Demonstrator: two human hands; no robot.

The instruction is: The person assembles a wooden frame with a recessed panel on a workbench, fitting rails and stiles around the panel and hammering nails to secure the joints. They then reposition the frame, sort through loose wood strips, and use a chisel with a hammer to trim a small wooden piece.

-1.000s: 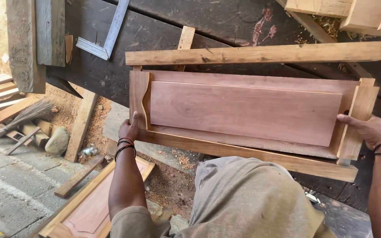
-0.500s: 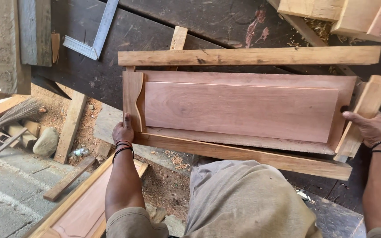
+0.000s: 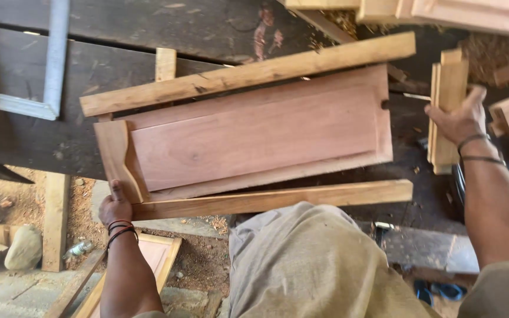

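A rough outdoor carpentry spot was seen from above: a dark, worn plank workbench (image 3: 148, 35) stood over sandy ground littered with wood offcuts, a stone (image 3: 23, 247) and shavings. On the bench lay a reddish raised wooden door panel (image 3: 254, 132), tilted slightly, its right end higher. A pale long rail (image 3: 248, 73) lay along its upper edge, and a second pale rail (image 3: 278, 199) lay just below its lower edge. A short reddish stile (image 3: 119, 159) was fitted against the panel's left end.

The person's left hand (image 3: 115, 206), with dark bands on the wrist, gripped the lower left corner, thumb pressed on the stile where it met the lower rail. The right hand (image 3: 458, 118), also wearing wrist bands, was closed around a separate short pale stile (image 3: 446, 112), held upright and well apart from the panel's right end.

A metal framing square (image 3: 48, 65) rested on the bench at upper left. Another framed panel (image 3: 154, 259) lay on the ground below the left forearm. The person's grey-clothed knee (image 3: 313, 265) filled the lower middle.
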